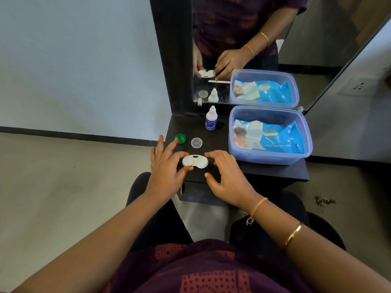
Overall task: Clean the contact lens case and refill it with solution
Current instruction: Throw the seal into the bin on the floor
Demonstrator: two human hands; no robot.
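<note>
Hands flank a white plastic two-well contact lens case [195, 162] lying on the small black table [264, 170]. The left hand [169, 168] pinches the case's left well between thumb and forefinger; the right hand [227, 174] hovers spread, gripping nothing. Behind sit a round green cap [180, 138], a clear round cap [196, 142] and a white dropper bottle [211, 119]
</note>
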